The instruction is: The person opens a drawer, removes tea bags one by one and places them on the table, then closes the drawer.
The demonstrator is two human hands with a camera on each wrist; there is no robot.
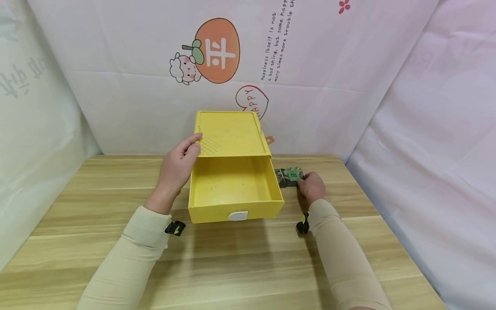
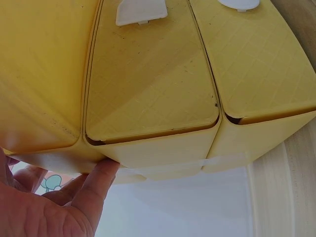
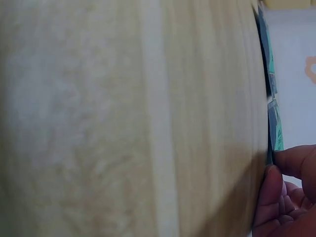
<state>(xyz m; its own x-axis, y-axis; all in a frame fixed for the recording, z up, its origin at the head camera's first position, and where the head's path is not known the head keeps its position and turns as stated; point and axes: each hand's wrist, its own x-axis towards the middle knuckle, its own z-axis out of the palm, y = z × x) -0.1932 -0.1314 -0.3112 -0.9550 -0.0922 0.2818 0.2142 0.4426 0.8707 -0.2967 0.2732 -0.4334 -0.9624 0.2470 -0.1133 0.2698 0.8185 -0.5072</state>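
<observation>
A yellow drawer cabinet (image 1: 232, 129) stands near the back of the tabletop. Its top drawer (image 1: 236, 211), with a white pull tab, is drawn out, and its inside is bare. My left hand (image 1: 178, 165) rests against the cabinet's upper left side, fingertips at the top edge; the left wrist view shows a finger (image 2: 101, 180) touching the side wall. Right of the cabinet lies a flat dark-and-green patterned packet (image 1: 288, 175), its left end hidden by the cabinet. My right hand (image 1: 313, 187) pinches the packet's right end between thumb and fingers, low over the tabletop.
Two lower drawers, one in the middle (image 2: 153, 84) and one at the bottom (image 2: 256, 59), are closed below the drawn-out one. A printed white sheet (image 1: 128, 107) hangs behind the wooden table (image 1: 232, 267), and pale sheets flank both sides.
</observation>
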